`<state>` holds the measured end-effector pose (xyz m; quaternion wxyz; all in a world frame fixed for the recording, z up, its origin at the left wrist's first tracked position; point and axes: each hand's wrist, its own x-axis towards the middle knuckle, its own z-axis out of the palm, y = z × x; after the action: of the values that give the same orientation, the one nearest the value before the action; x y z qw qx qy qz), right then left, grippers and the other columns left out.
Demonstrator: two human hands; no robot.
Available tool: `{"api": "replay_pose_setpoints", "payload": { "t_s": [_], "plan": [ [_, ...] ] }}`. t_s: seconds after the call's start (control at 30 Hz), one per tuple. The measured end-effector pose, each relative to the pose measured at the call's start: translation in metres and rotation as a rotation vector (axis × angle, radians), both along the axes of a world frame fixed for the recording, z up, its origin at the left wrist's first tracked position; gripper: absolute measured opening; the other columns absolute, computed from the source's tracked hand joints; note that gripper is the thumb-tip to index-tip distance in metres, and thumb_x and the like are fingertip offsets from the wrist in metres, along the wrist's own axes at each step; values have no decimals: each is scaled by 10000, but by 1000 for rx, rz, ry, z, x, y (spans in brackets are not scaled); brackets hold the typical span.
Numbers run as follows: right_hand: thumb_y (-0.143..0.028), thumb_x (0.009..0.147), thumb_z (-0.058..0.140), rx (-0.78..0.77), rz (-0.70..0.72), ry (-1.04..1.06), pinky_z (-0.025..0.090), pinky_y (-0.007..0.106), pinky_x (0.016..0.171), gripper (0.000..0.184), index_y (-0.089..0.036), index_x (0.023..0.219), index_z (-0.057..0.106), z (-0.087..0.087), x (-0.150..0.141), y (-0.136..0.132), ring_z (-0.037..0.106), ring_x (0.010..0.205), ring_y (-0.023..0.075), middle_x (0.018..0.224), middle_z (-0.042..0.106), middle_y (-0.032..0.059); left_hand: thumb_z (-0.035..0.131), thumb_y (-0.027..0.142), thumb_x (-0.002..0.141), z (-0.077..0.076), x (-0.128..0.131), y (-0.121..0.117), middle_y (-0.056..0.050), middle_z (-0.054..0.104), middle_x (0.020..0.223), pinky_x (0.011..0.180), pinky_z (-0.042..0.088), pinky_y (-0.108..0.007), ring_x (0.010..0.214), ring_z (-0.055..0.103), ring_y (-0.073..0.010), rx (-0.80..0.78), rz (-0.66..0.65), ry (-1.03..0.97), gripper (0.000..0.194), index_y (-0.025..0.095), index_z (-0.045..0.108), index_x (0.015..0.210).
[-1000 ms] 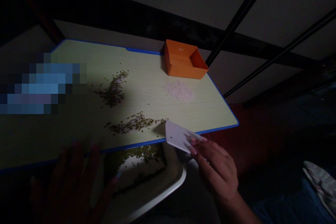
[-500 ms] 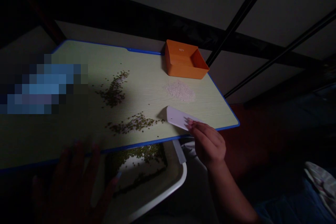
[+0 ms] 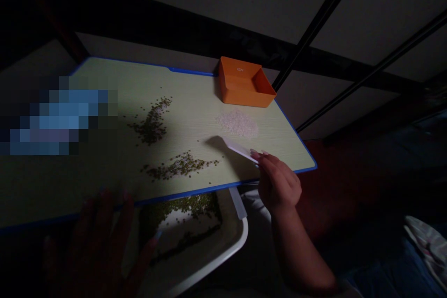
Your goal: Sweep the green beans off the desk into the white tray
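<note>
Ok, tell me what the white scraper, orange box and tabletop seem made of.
White scraper: likely plastic, smooth, thin and evenly coloured. Orange box: probably plastic, matte, with thin moulded-looking walls. Tabletop: perhaps matte laminate, with fine wood-like grain.

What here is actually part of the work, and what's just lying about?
Apparently part of it:
white scraper, in the grip of the right hand
farther mixed pile and nearer mixed pile, green and pale grains
heap of pale grains
white tub, at the table's near edge
orange box, probably

Apparently just lying about:
striped cloth, lower right
dark blue cloth beside it
</note>
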<state>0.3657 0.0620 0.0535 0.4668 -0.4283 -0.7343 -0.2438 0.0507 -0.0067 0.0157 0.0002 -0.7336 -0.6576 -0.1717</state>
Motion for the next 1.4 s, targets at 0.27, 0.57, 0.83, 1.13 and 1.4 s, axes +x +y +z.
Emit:
{"api": "replay_pose_setpoints", "payload": {
  "t_s": [0.27, 0.57, 0.83, 1.13, 1.4],
  "plan": [
    [-41, 946, 504, -127, 183, -96, 630, 370, 928, 260, -128, 1121, 675, 8, 10, -27, 755, 941, 179, 963, 792, 93, 368, 420, 888, 0, 3, 2, 91, -8, 1719, 1242, 213, -670, 1586, 87, -284, 133, -36, -59, 731, 404, 34, 1539],
    [-24, 933, 543, -135, 155, -86, 642, 413, 917, 358, -148, 1253, 645, 1, 19, -56, 750, 973, 183, 1021, 792, 82, 360, 412, 898, 5, 3, 2, 50, -15, 1724, 1234, 217, -679, 1590, 62, -291, 85, -39, -48, 732, 398, 6, 1538],
    [-12, 921, 535, -140, 153, -115, 632, 395, 958, 318, -113, 1185, 682, 1, 3, -59, 744, 1029, 203, 1047, 782, 99, 349, 449, 894, 1, 3, 0, -19, 57, 1725, 1217, 110, -749, 1580, 117, -340, 56, -1, -40, 724, 393, 30, 1541],
    [-56, 940, 543, -95, 79, -118, 659, 397, 896, 342, -159, 1249, 650, -4, 3, -50, 746, 979, 193, 1059, 782, 81, 359, 413, 903, 9, 5, 0, -29, 22, 1727, 1213, 102, -752, 1583, 89, -345, 17, -3, -30, 735, 394, -7, 1539],
    [-92, 943, 545, -82, 77, -105, 658, 396, 885, 256, -102, 1165, 674, -1, -1, -47, 744, 977, 215, 985, 777, 115, 349, 392, 914, 9, 6, -1, -23, 24, 1727, 1214, 39, -755, 1588, 55, -327, 9, 4, -37, 717, 394, -5, 1538]
  ]
}}
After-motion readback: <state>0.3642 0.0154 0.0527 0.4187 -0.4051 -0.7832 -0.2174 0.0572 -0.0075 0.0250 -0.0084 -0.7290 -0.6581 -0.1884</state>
